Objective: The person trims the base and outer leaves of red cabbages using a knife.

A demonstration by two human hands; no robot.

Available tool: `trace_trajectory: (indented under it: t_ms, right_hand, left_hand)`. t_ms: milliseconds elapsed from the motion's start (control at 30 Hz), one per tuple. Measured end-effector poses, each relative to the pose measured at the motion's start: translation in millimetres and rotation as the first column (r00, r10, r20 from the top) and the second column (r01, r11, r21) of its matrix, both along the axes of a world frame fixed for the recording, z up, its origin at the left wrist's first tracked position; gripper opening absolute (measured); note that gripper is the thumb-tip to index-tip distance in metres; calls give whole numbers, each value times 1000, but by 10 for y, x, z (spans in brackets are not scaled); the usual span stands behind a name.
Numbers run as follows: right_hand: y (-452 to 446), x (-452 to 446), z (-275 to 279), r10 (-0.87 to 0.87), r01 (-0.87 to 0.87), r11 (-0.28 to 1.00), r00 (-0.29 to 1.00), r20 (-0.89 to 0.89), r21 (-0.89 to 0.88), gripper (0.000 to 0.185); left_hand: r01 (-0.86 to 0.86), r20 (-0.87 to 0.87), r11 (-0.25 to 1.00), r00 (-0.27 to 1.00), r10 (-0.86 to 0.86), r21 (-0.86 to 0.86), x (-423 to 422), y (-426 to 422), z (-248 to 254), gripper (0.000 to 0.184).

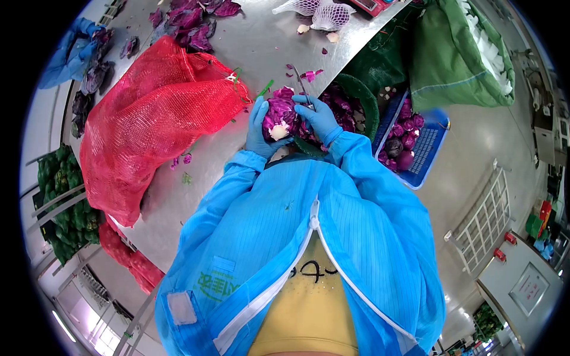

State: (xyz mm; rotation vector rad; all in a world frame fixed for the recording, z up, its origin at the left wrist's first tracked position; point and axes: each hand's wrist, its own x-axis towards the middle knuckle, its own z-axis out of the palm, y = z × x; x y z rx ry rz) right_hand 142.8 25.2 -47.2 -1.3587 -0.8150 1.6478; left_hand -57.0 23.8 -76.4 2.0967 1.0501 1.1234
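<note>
Left to right: gloved left hand (259, 129) clamped round the side of a purple cabbage (280, 114) by the edge of the metal table (255, 53), presumably dense, firm, slick-leaved, best cupped from side and base; gloved right hand (321, 120) closed about a knife (301, 86).

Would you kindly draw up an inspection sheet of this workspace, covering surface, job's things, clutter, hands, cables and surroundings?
Surface: metal table, strewn with purple scraps.
Job's things: purple cabbage, with a pale cut patch; knife, thin blade.
Clutter: loose purple leaves, white netting, large red mesh sack.
Hands: both blue-gloved; left hand cups the cabbage, right hand holds the knife beside it.
Cables: nothing seen.
Surroundings: blue crate holding purple heads; green sack beyond.
</note>
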Motion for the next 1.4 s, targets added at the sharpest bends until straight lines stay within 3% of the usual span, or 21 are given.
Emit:
trace_trajectory:
  t_ms: [233,300,333,400,433,600,733,800,967,1033,1133,1267,1333,1400]
  right_hand:
    - [100,72,1,82,-83,997,992,98,0,32]
    - [140,31,6,43,-129,980,883,468,153,28]
    - [144,26,26,42,-128,980,884,465,154,28]
    - [154,28,73,-42,45,998,998,56,-40,22]
    - [137,3,79,-43,46,998,998,55,-38,22]
    - [14,-102,-7,-298,289,953,947,-118,-88,13]
    - [-93,-214,35,-451,451,892,881,-143,-38,11]
    - [-117,-181,71,-532,540,841,817,-223,-32,12]
    - [-157,-205,77,-481,505,861,848,-222,62,17]
    - [-152,-187,127,-478,501,862,854,-208,77,18]
    - [-197,-157,143,-478,503,859,855,-201,98,19]
    - [-241,-167,232,-467,497,859,860,-207,126,21]
    - [-276,-171,227,-454,481,867,870,-193,133,21]
    - [-274,-158,180,-442,468,873,879,-180,139,22]
  left_hand:
    - [30,30,1000,999,-30,-5,2,46,65,117]
    - [43,-5,999,999,-43,-30,2,46,117,113]
    - [43,-8,999,999,-43,-30,-2,33,49,113]
    - [91,247,960,969,-24,-263,-13,30,-115,115]
    - [117,329,936,944,-1,-333,-21,41,-153,115]
    - [53,74,981,996,-40,-186,-79,95,-78,121]
    - [18,27,988,1000,-14,-155,-45,54,-59,120]
    - [85,346,900,935,76,-427,19,25,-57,121]
    - [64,217,931,976,16,-359,-27,43,-119,120]
    - [172,458,864,886,75,-474,54,11,-42,121]
    - [133,461,915,885,64,-382,89,36,153,122]
    - [73,464,904,874,145,-421,-7,131,106,117]
    - [81,505,884,843,185,-460,-3,144,106,113]
    - [122,582,764,726,366,-633,12,116,137,110]
